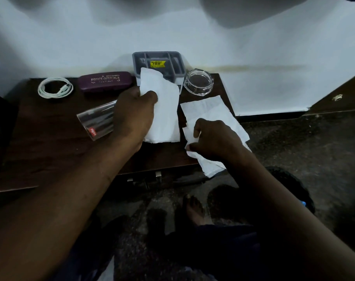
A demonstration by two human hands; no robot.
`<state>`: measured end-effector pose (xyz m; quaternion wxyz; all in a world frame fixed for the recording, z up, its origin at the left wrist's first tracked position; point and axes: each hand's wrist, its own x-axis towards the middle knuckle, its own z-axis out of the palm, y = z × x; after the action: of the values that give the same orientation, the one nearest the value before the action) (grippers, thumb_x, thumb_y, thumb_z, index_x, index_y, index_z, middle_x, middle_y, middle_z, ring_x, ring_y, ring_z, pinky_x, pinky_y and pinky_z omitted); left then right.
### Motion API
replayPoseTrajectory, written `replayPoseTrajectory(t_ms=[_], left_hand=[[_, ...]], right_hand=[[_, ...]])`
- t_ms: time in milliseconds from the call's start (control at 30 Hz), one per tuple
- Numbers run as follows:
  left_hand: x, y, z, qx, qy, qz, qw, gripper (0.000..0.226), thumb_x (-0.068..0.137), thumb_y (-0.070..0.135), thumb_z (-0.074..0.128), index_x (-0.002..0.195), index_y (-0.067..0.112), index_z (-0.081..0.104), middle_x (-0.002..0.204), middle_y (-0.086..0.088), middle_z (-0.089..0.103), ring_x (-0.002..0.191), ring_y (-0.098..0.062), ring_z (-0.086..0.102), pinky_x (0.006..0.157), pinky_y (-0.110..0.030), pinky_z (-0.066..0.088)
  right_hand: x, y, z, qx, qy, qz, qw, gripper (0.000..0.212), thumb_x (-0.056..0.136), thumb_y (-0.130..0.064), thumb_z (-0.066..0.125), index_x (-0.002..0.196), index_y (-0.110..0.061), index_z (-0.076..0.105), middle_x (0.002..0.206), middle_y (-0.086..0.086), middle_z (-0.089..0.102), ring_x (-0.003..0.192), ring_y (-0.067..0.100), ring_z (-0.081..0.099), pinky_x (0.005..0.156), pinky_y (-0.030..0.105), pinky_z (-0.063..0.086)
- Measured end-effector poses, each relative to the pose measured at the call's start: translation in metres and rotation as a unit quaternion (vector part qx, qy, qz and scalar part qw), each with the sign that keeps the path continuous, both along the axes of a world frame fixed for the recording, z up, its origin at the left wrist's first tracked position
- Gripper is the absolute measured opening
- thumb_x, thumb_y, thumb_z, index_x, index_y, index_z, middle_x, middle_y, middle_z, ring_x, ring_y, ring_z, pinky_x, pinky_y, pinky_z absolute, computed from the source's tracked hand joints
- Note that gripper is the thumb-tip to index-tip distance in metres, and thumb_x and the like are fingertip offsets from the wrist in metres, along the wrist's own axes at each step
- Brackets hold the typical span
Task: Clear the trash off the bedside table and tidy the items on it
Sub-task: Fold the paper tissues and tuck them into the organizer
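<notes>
left hand [135,116] is pinching the upper left edge of 1 white tissue sheet [164,114], thumb curled over the paper, so the sheet is hanging over the middle of the dark desk [51,142]. right hand [215,138] is gripping the near left edge of a 2nd tissue sheet [209,110], fingers curled round a crumpled fold. this sheet is lying on the desk's right corner and drooping past the front edge.

both sheets are looking very light, soft and limp, with ragged edges, so they are probably tearing easily if dragged. gathering each into the palm is likely serving better than a corner pinch, since the paper is offering no stiffness.

a clear tumbler [95,123] is lying on its side just beside the left hand, and a glass ashtray [198,83] is sitting near the 2nd sheet's far corner. both are looking hard, smooth and breakable, so a careless swing is risking a knock.

a purple spectacle case [105,82], a coiled white cable [55,87] and a grey organiser tray [158,57] are sitting along the back.
</notes>
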<state>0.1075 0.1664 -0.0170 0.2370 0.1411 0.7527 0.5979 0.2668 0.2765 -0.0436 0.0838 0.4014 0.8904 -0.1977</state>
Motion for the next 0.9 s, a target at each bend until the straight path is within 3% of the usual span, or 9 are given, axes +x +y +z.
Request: replayPoseTrajectory(t_ms=[100, 167, 267, 367, 533, 633, 700, 767, 900], left_hand=[[-0.002, -0.003, 0.001, -0.007, 0.046, 0.012, 0.999, 0.027, 0.088, 0.022, 0.065, 0.092, -0.004, 0.068, 0.085, -0.015, 0.069, 0.073, -0.018, 0.059, 0.067, -0.031, 0.044], [-0.003, -0.004, 0.002, -0.014, 0.062, 0.012, 0.998, 0.029, 0.086, 0.024, 0.065, 0.09, -0.005, 0.067, 0.093, -0.022, 0.07, 0.074, -0.019, 0.058, 0.067, -0.031, 0.043], [-0.003, -0.005, 0.003, -0.016, 0.062, 0.013, 0.998, 0.028, 0.087, 0.022, 0.065, 0.093, -0.005, 0.068, 0.095, -0.022, 0.071, 0.075, -0.019, 0.059, 0.068, -0.032, 0.044], [-0.003, -0.006, 0.004, -0.021, 0.057, 0.004, 0.998, 0.024, 0.091, 0.019, 0.065, 0.095, -0.004, 0.069, 0.088, -0.01, 0.068, 0.074, -0.016, 0.059, 0.068, -0.03, 0.045], [-0.003, -0.008, 0.006, -0.033, 0.05, -0.014, 0.998, 0.021, 0.094, 0.02, 0.063, 0.096, 0.0, 0.069, 0.088, -0.006, 0.071, 0.073, -0.011, 0.061, 0.066, -0.027, 0.046], [-0.003, -0.009, 0.007, -0.04, 0.054, -0.015, 0.998, 0.023, 0.092, 0.02, 0.064, 0.097, -0.002, 0.07, 0.095, -0.013, 0.073, 0.075, -0.017, 0.063, 0.066, -0.029, 0.044], [-0.003, -0.009, 0.008, -0.044, 0.048, -0.021, 0.998, 0.025, 0.092, 0.022, 0.064, 0.101, 0.0, 0.071, 0.099, -0.013, 0.075, 0.084, -0.024, 0.069, 0.072, -0.034, 0.05], [-0.003, -0.009, 0.008, -0.047, 0.045, -0.029, 0.997, 0.03, 0.087, 0.027, 0.065, 0.1, 0.001, 0.072, 0.1, -0.013, 0.075, 0.083, -0.025, 0.069, 0.073, -0.038, 0.052], [-0.005, -0.01, 0.007, -0.049, 0.043, -0.032, 0.997, 0.031, 0.083, 0.028, 0.063, 0.099, 0.001, 0.071, 0.099, -0.016, 0.074, 0.083, -0.028, 0.069, 0.072, -0.04, 0.052]], right_hand=[[-0.004, -0.006, 0.002, -0.019, 0.0, 0.043, 0.999, 0.053, 0.077, -0.042, 0.087, 0.116, -0.029, 0.053, 0.09, -0.004, 0.06, 0.089, 0.023, 0.06, 0.073, 0.033, 0.047], [-0.008, -0.008, 0.002, -0.023, -0.006, 0.059, 0.998, 0.042, 0.078, -0.034, 0.084, 0.11, -0.035, 0.057, 0.097, -0.003, 0.063, 0.09, 0.022, 0.062, 0.073, 0.032, 0.048], [-0.01, -0.007, 0.001, -0.005, -0.015, 0.051, 0.999, 0.025, 0.079, -0.036, 0.083, 0.09, -0.031, 0.061, 0.101, -0.002, 0.069, 0.095, 0.024, 0.067, 0.08, 0.037, 0.057], [-0.012, -0.004, 0.002, 0.016, -0.02, 0.061, 0.998, 0.031, 0.084, -0.045, 0.082, 0.091, -0.019, 0.067, 0.106, 0.002, 0.073, 0.102, 0.026, 0.067, 0.088, 0.042, 0.057], [-0.013, 0.004, 0.009, -0.004, 0.043, 0.012, 0.999, 0.036, 0.078, -0.05, 0.086, 0.071, -0.021, 0.066, 0.082, -0.004, 0.07, 0.086, 0.018, 0.065, 0.076, 0.035, 0.053], [-0.013, 0.007, 0.023, -0.046, 0.135, -0.036, 0.989, 0.033, 0.075, -0.04, 0.091, 0.071, -0.016, 0.068, 0.066, -0.009, 0.065, 0.066, 0.006, 0.06, 0.063, 0.025, 0.045], [-0.012, 0.01, 0.03, -0.12, 0.209, -0.086, 0.967, 0.026, 0.073, -0.024, 0.092, 0.07, -0.015, 0.068, 0.06, -0.008, 0.065, 0.054, 0.004, 0.055, 0.055, 0.019, 0.043], [-0.012, 0.013, 0.034, -0.187, 0.269, -0.114, 0.938, 0.026, 0.073, -0.011, 0.088, 0.065, -0.016, 0.065, 0.061, -0.001, 0.062, 0.06, 0.01, 0.056, 0.061, 0.025, 0.046], [-0.015, 0.016, 0.044, -0.386, 0.402, -0.166, 0.813, 0.033, 0.081, 0.014, 0.065, 0.065, -0.011, 0.051, 0.065, 0.006, 0.052, 0.067, 0.021, 0.055, 0.069, 0.035, 0.05]])
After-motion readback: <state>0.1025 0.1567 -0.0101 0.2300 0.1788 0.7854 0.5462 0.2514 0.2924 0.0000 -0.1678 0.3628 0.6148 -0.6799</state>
